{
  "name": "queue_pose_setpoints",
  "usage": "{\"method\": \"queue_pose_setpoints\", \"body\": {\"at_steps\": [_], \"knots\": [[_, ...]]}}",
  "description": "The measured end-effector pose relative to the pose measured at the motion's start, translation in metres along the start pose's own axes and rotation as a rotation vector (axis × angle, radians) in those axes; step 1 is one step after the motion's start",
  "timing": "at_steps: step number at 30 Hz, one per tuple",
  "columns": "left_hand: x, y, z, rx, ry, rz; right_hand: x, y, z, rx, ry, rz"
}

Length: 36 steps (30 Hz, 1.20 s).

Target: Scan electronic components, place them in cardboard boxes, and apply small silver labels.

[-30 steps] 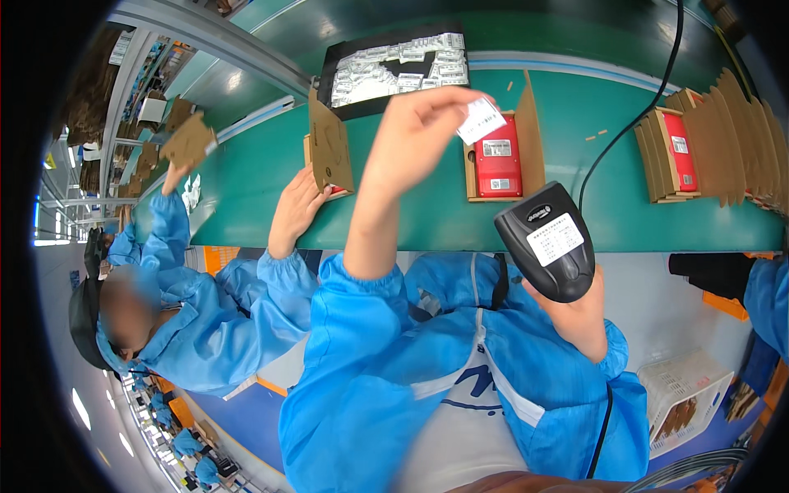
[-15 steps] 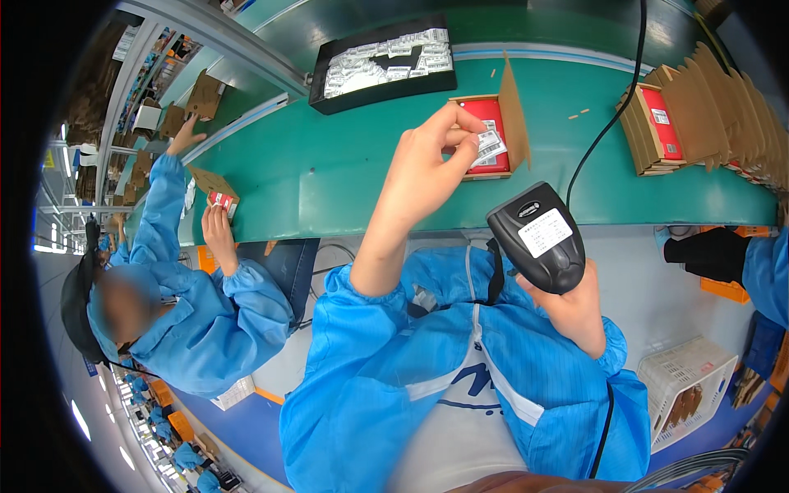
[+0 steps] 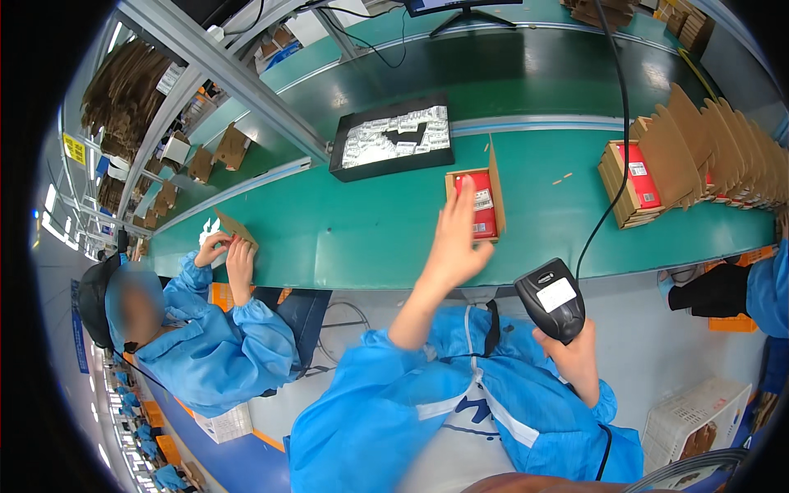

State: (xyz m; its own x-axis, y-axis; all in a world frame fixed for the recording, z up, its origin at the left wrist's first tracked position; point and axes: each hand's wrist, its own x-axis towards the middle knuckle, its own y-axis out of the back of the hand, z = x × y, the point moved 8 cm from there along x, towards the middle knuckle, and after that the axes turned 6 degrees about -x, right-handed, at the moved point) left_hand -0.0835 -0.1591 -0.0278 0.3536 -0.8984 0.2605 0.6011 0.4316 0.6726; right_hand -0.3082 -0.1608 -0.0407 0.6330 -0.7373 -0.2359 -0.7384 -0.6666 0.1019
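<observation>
My left hand (image 3: 454,238) is open, its fingers stretched out over the left side of an open cardboard box (image 3: 499,197). In that box lies a red packet (image 3: 486,215) with white labels on it, partly hidden by my fingers. My right hand (image 3: 575,357) is wrapped round the handle of a black barcode scanner (image 3: 549,296), held in front of the bench edge. From the scanner a black cable runs upward. Beyond the box, to the left, stands a black tray (image 3: 349,168) of white printed labels.
Stacked open cardboard boxes (image 3: 674,156) with red packets stand at the right of the green bench (image 3: 362,246). At my left a co-worker (image 3: 205,345) handles a small box. A metal frame post (image 3: 238,82) rises at the back left. A white crate (image 3: 699,411) sits lower right.
My left hand has let go of the small white label and opened out flat over the box. The scanner is still in my right hand. The view has tilted up, showing more of the far bench.
</observation>
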Motion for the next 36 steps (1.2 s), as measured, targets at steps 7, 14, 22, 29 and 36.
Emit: {"method": "queue_pose_setpoints", "body": {"at_steps": [7, 14, 22, 29, 36], "knots": [[-0.012, 0.008, -0.027, 0.248, 0.060, 0.201, 0.009, -0.005, -0.024, -0.115, 0.211, -0.070], [-0.090, 0.143, -0.084, 0.465, 0.063, 0.609, 0.016, 0.000, -0.027, -0.108, 0.259, -0.046], [0.027, 0.010, 0.026, -0.255, -0.122, 0.185, -0.060, 0.067, 0.067, -0.225, 0.275, 0.269], [0.159, -0.160, 0.077, -0.582, 0.325, -0.347, -0.152, 0.123, 0.039, 0.172, 0.454, -0.249], [0.164, -0.148, 0.055, -0.883, 0.295, -0.165, -0.136, 0.104, -0.013, -0.060, 0.035, -0.505]]}}
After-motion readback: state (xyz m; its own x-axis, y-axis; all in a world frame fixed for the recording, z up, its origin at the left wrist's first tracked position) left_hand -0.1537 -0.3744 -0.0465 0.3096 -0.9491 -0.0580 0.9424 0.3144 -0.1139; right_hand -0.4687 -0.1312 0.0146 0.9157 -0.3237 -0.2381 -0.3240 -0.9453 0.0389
